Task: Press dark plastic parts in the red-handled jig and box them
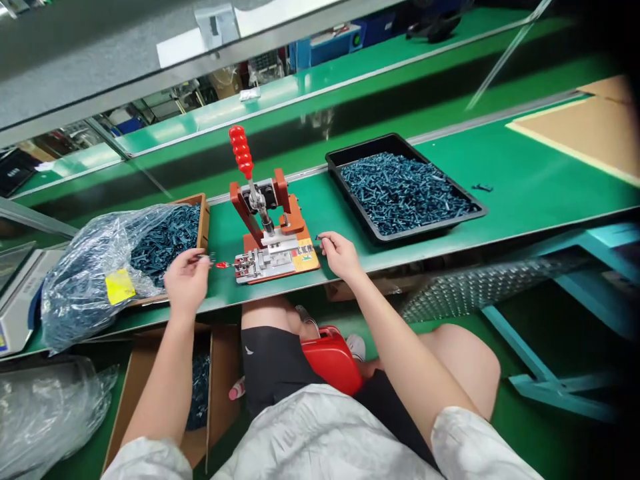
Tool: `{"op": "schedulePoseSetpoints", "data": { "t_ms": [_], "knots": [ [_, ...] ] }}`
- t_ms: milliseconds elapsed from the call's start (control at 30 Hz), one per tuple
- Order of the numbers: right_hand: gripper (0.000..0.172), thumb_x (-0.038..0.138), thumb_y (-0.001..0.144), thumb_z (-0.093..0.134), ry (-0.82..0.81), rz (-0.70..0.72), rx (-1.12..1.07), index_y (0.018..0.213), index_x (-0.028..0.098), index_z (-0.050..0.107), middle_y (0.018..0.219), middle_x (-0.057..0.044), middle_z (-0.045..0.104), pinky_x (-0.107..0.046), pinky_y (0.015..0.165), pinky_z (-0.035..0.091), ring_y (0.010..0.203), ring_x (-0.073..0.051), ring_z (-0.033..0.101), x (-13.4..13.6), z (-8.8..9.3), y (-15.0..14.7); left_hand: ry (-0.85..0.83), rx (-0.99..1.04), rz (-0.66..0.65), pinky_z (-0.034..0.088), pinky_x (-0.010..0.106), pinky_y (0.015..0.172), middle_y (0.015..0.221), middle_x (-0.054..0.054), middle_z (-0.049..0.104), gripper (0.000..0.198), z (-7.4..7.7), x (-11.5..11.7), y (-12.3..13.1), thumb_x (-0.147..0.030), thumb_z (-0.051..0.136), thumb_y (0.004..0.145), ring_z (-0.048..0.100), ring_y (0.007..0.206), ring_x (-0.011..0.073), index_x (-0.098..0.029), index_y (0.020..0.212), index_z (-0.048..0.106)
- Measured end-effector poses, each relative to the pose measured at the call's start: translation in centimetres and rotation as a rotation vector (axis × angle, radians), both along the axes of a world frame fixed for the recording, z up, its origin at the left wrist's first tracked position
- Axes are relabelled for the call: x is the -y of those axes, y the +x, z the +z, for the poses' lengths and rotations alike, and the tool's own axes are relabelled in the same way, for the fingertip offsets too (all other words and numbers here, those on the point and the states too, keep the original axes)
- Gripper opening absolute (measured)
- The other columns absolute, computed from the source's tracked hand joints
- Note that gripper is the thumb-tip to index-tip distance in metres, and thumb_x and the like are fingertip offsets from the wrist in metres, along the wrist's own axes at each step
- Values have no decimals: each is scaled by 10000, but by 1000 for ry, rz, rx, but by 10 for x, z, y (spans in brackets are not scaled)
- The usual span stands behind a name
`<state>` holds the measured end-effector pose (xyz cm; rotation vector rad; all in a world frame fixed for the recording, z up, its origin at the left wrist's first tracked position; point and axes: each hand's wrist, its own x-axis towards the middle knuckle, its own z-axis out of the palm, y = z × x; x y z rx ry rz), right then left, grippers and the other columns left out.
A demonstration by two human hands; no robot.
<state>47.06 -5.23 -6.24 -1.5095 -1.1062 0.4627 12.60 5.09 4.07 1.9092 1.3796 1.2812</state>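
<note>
A toggle press fixture (273, 233) with a red ribbed handle (241, 152) raised upright stands on the green bench between my hands. My left hand (187, 279) is closed in a pinch on a small dark part (204, 257), left of the fixture's small red-tipped lever (223, 265). To the fixture's right, my right hand (340, 255) pinches another small dark part (319, 237), mostly hidden by the fingers. Beyond that hand sits a black tray (380, 235) heaped with small dark blue parts (400, 190). More such parts fill a plastic-lined box (203, 227) beside my left hand.
A clear bag (75, 287) with a yellow label spills over the bench's left edge. Loose parts (481, 187) lie right of the tray, with a cardboard sheet (590, 130) farther right. Below the bench are an open carton (215, 400) and a red stool (333, 360).
</note>
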Motion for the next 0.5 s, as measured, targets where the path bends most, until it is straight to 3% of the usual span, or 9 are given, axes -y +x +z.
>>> {"op": "schedulePoseSetpoints", "data": {
  "t_ms": [67, 167, 233, 367, 500],
  "knots": [
    [268, 353, 958, 501, 10, -10, 7, 1073, 213, 699, 852, -46, 719, -348, 747, 548, 715, -205, 664, 1, 1, -1, -140, -131, -176, 581, 293, 739, 850, 48, 734, 263, 4, 11, 30, -400, 695, 808, 696, 751, 173, -174, 938, 733],
    [196, 280, 917, 545, 58, -30, 66, 957, 224, 728, 904, -50, 745, -348, 799, 555, 809, -216, 686, 1, 3, -2, -207, -363, -315, 577, 301, 761, 855, 44, 771, 235, 4, 14, 68, -363, 675, 826, 716, 779, 189, -198, 963, 769],
    [194, 247, 902, 552, 81, -26, 97, 899, 229, 745, 927, -53, 756, -345, 818, 560, 853, -219, 698, 1, 4, -2, -180, -488, -331, 575, 327, 802, 868, 51, 781, 232, 1, 10, 86, -335, 660, 838, 721, 811, 211, -207, 986, 784],
    [222, 225, 898, 550, 81, -11, 65, 937, 224, 769, 952, -56, 766, -346, 808, 583, 828, -212, 722, 0, 3, -2, -69, -693, -368, 556, 422, 955, 950, 106, 783, 153, -8, 0, 112, -229, 635, 821, 699, 993, 288, -187, 817, 783],
    [213, 210, 900, 557, 58, 17, -46, 974, 224, 756, 943, -42, 777, -347, 796, 608, 786, -207, 747, -3, -2, -4, -49, -709, -342, 515, 491, 1056, 1113, 153, 760, 212, -19, 0, 121, -178, 579, 835, 643, 1174, 345, -154, 885, 783]
  ]
}}
